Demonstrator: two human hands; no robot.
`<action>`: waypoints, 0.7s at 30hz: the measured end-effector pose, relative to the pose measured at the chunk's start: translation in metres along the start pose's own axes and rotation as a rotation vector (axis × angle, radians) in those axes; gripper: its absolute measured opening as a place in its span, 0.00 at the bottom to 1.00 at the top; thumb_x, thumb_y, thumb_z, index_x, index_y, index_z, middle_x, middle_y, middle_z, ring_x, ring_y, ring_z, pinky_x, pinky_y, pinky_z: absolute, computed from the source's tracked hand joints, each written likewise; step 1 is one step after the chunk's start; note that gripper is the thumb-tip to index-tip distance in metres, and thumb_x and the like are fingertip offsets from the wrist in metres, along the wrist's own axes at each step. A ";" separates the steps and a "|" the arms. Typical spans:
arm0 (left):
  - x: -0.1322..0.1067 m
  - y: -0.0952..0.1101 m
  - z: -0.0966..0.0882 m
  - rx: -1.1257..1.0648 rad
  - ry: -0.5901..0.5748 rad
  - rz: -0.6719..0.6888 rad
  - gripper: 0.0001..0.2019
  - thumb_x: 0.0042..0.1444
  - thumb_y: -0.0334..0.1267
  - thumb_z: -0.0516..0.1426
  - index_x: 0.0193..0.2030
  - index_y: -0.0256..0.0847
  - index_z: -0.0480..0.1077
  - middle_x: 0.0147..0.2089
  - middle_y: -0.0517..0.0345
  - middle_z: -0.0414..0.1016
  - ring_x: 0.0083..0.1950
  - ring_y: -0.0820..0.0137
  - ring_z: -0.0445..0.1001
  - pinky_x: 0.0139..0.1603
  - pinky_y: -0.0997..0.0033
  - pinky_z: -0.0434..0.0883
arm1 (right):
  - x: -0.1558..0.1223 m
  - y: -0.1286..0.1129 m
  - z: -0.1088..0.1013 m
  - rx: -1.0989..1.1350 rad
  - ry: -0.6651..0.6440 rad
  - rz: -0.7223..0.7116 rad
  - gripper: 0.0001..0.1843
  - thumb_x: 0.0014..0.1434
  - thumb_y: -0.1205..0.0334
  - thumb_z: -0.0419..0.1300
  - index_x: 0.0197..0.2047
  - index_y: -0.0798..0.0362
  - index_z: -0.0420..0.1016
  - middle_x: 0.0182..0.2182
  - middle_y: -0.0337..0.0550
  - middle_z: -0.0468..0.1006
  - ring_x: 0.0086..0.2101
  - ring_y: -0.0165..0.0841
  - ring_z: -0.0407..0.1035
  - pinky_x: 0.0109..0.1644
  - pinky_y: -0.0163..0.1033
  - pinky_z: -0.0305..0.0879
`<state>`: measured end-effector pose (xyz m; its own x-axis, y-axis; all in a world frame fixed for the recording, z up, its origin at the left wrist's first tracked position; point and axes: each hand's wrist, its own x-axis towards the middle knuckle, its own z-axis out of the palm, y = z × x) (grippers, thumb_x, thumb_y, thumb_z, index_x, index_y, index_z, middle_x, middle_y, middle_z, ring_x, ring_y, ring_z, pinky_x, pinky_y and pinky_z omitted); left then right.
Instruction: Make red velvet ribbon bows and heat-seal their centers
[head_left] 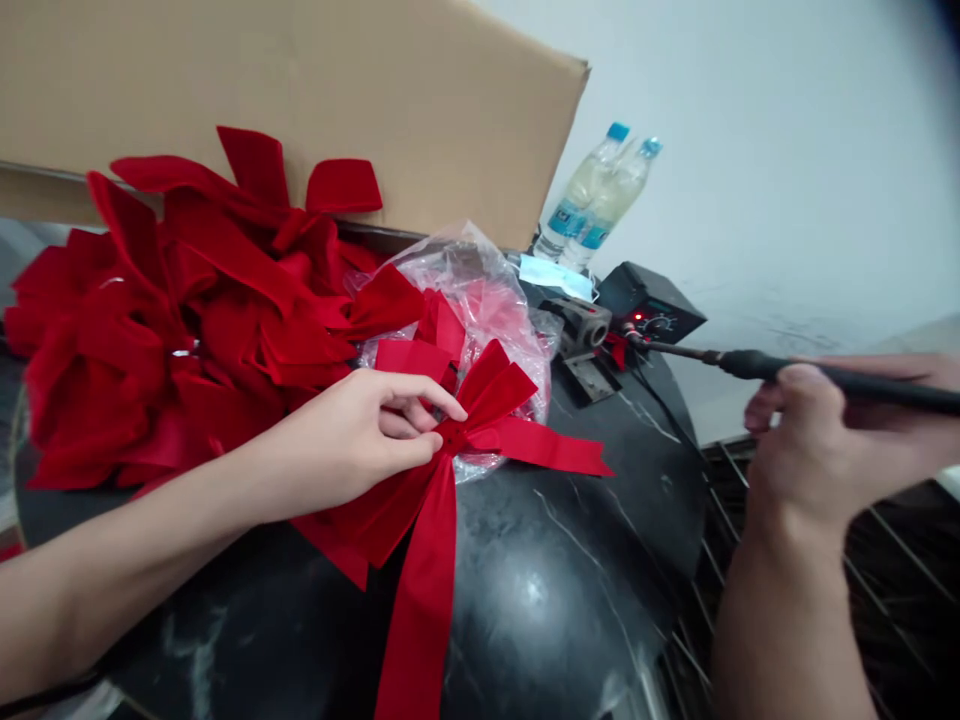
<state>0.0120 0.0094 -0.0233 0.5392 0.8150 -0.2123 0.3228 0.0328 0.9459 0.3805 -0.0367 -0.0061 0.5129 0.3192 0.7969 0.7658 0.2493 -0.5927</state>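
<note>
The left hand [352, 430] pinches the middle of a red bow [499, 385] over the black table [540, 590], one long tail [420, 620] pointing toward the person, while the right hand [817, 440] (farther right) grips a black stick tool [757, 366].

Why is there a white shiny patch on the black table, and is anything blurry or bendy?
In the head view, the patch on the black table looks like glare from a light; the head view also shows glints on the clear plastic bag, a slightly soft right hand, and bottles leaning, probably from lens distortion.
</note>
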 end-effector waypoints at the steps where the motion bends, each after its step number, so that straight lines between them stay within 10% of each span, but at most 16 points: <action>1: 0.000 0.000 0.000 -0.015 0.002 0.011 0.10 0.55 0.40 0.64 0.44 0.44 0.79 0.35 0.60 0.76 0.36 0.68 0.80 0.39 0.71 0.74 | 0.006 -0.010 0.017 0.063 0.013 -0.008 0.12 0.44 0.62 0.64 0.30 0.46 0.64 0.18 0.33 0.65 0.17 0.32 0.62 0.18 0.41 0.56; 21: -0.005 0.007 -0.006 -0.193 -0.092 0.010 0.13 0.55 0.38 0.66 0.45 0.41 0.71 0.33 0.64 0.78 0.37 0.70 0.79 0.43 0.70 0.70 | -0.018 0.031 0.057 0.135 -0.546 0.355 0.17 0.50 0.52 0.72 0.40 0.49 0.79 0.27 0.40 0.79 0.24 0.33 0.71 0.26 0.39 0.68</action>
<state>0.0065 0.0091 -0.0139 0.6134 0.7598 -0.2154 0.1669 0.1420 0.9757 0.3725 0.0177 -0.0452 0.4277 0.8114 0.3984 0.5135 0.1446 -0.8458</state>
